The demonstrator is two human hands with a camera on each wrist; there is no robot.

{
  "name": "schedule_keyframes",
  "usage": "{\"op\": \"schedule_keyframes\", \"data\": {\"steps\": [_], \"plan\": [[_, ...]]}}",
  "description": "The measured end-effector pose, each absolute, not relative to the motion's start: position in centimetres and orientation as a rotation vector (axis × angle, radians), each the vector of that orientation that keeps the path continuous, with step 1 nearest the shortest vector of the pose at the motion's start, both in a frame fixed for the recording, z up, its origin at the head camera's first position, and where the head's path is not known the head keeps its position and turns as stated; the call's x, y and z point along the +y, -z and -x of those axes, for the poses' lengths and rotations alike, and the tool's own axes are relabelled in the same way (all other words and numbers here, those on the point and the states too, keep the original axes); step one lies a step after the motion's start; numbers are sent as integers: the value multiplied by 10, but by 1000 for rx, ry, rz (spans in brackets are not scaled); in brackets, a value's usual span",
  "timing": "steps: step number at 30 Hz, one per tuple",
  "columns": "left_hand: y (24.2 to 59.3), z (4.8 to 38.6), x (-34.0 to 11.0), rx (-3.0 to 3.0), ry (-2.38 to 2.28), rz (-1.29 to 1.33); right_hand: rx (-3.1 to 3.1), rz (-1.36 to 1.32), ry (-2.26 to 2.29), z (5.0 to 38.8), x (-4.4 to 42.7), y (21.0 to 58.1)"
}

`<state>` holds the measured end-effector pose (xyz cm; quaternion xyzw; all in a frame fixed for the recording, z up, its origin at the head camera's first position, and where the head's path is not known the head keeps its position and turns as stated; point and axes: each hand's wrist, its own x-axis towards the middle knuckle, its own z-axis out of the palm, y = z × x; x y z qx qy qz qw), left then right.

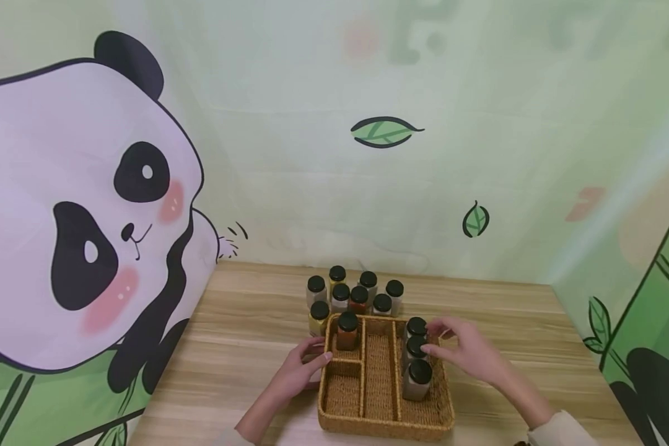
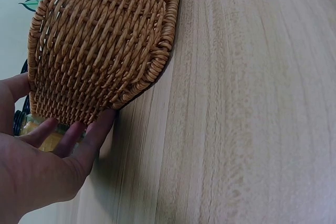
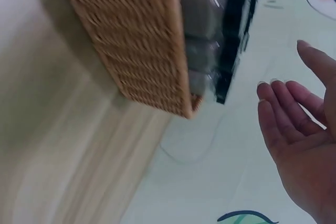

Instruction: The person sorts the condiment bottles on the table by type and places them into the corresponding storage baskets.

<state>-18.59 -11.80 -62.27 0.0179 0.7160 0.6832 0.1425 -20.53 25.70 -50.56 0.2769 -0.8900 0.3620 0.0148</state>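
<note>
A brown woven basket (image 1: 379, 427) with compartments sits on the table. My left hand (image 1: 298, 371) steadies it at its left side, thumb over the rim and fingertips against the outer wall (image 2: 100, 40). A black-lidded jar of reddish-brown spice (image 1: 347, 334) stands in the upper left compartment. Three black-lidded jars stand in a row in the right compartment, the nearest jar (image 1: 417, 383) holding greyish contents. My right hand (image 1: 468, 350) hovers beside the far two. In the right wrist view its fingers are loosely bent, apart from the jars (image 3: 202, 9) and holding nothing.
Several more black-lidded jars (image 1: 358, 300) stand together behind the basket, with a yellowish jar (image 1: 319, 322) close to its far left corner. The wooden table (image 1: 245, 310) ends at a backdrop (image 1: 312, 186) printed with a panda and leaves.
</note>
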Motion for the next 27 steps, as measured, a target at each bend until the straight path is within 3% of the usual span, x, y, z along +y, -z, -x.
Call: {"op": "schedule_keyframes", "data": {"steps": [11,27], "plan": [[621,183,-116,1995,-2009,-20,-2751,-772,-1122,269,239,489],[622,184,-118,2032,-1995,-27,-2973,-818,-731,336,213,532]]}}
